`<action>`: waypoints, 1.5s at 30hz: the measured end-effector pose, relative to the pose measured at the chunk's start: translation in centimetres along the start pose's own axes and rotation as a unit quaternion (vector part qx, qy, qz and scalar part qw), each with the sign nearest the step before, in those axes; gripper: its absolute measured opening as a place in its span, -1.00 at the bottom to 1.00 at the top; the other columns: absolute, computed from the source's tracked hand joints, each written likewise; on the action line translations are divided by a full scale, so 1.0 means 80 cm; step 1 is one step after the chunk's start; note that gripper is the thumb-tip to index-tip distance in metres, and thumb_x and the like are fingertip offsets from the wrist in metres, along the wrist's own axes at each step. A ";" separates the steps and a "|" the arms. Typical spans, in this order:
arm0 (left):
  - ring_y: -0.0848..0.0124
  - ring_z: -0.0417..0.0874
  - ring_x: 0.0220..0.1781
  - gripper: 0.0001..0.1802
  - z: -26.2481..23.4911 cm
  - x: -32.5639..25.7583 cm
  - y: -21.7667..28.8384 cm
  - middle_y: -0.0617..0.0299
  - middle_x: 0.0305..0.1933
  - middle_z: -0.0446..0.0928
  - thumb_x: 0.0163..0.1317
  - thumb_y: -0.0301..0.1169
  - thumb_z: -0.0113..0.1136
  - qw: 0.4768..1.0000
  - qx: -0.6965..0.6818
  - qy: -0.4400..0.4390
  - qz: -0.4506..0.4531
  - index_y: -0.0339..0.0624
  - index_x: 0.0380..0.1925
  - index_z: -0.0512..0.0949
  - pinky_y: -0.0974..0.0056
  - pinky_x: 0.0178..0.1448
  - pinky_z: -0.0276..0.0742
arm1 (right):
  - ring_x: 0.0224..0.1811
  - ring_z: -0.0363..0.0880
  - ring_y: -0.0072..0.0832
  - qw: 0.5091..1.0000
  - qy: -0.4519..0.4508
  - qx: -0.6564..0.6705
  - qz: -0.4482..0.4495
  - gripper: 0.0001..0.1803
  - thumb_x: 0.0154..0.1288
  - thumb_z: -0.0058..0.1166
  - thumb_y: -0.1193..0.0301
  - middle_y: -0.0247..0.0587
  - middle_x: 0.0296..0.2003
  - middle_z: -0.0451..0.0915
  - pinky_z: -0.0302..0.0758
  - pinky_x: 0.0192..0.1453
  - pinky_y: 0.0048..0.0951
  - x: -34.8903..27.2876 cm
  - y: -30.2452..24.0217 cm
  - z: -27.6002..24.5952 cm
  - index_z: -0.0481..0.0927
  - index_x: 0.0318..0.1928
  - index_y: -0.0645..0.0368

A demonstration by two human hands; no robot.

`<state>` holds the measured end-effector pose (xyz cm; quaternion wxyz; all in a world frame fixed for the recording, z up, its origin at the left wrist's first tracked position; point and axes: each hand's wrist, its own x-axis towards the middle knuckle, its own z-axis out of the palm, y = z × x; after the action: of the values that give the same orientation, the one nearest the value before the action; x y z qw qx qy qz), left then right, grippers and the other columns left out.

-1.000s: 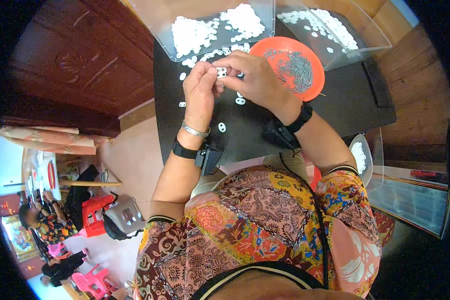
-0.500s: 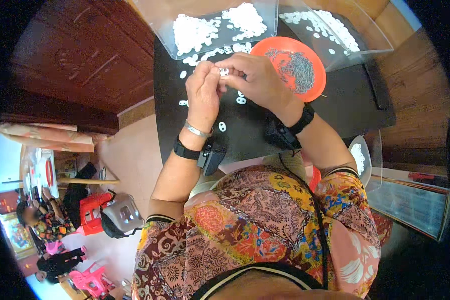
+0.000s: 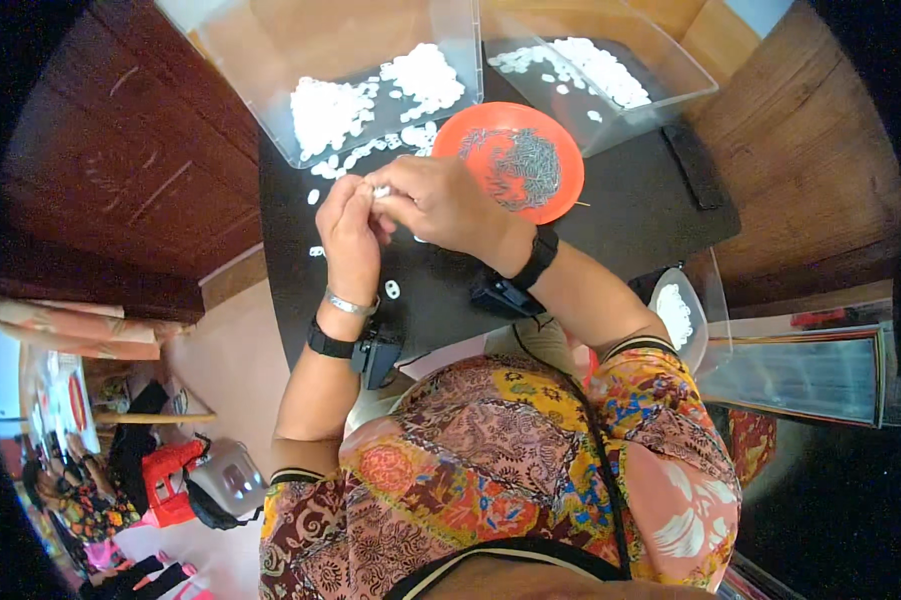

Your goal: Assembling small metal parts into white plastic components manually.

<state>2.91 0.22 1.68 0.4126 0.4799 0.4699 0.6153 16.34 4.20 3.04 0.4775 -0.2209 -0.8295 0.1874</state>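
Note:
Both my hands meet over the dark table, left of the orange-red plate (image 3: 568, 168). My left hand (image 3: 348, 228) is closed, pinching a small white plastic piece (image 3: 380, 191) at its near end. From the other side my right hand (image 3: 432, 198) grips the same piece between thumb and fingers, covering most of it. Small grey screws (image 3: 528, 172) are heaped on the plate. A loose white two-hole piece (image 3: 392, 290) lies on the table beside my left wrist, and another (image 3: 313, 197) sits left of my hands.
Two clear plastic bins (image 3: 475, 60) at the back hold piles of white pieces (image 3: 328, 115). A bowl of white pieces (image 3: 674, 316) stands by my right elbow. On the table's right lies a long black object (image 3: 690, 166). Another person (image 3: 95, 490) is far off at left.
The whole view has shifted, so the table and bins sit lower and further left. My hands keep hold of the white piece, whose angle has changed and which shows less now.

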 end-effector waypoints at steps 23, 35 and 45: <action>0.62 0.30 -0.66 -0.77 -0.004 0.006 0.005 0.37 -0.69 0.33 0.24 -0.41 -0.07 0.993 0.036 0.034 0.108 -0.24 -0.58 0.38 0.45 -0.59 0.22 | -0.45 0.56 -0.59 0.995 0.019 0.094 0.006 -0.71 0.07 0.22 0.52 -0.21 -0.42 0.59 0.49 -0.36 -0.58 0.003 0.006 0.008 0.59 -0.14 0.26; 0.63 0.35 -0.64 -0.81 -0.008 0.005 0.018 0.35 -0.63 0.39 0.25 -0.40 -0.04 0.994 -0.053 -0.016 0.089 -0.22 -0.51 0.45 0.51 -0.58 0.21 | -0.44 0.57 -0.39 0.982 0.047 -0.116 -0.143 -0.76 0.07 0.19 0.48 -0.13 -0.42 0.58 0.47 -0.35 -0.48 0.029 -0.017 -0.035 0.59 -0.20 0.25; 0.56 0.42 -0.62 -0.78 -0.048 -0.008 0.079 0.30 -0.59 0.40 0.26 -0.39 -0.09 0.983 -0.130 0.041 0.123 -0.22 -0.52 0.44 0.51 -0.54 0.28 | -0.29 0.55 -0.57 0.889 0.150 -0.419 0.109 -0.65 0.18 0.15 0.33 -0.24 -0.29 0.62 0.47 -0.18 -0.56 0.061 0.034 -0.296 0.58 0.00 0.12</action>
<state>-1.05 -2.47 7.32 0.3731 0.4504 0.3399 0.7365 35.41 11.50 16.27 0.4362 -0.5150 -0.7199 -0.1621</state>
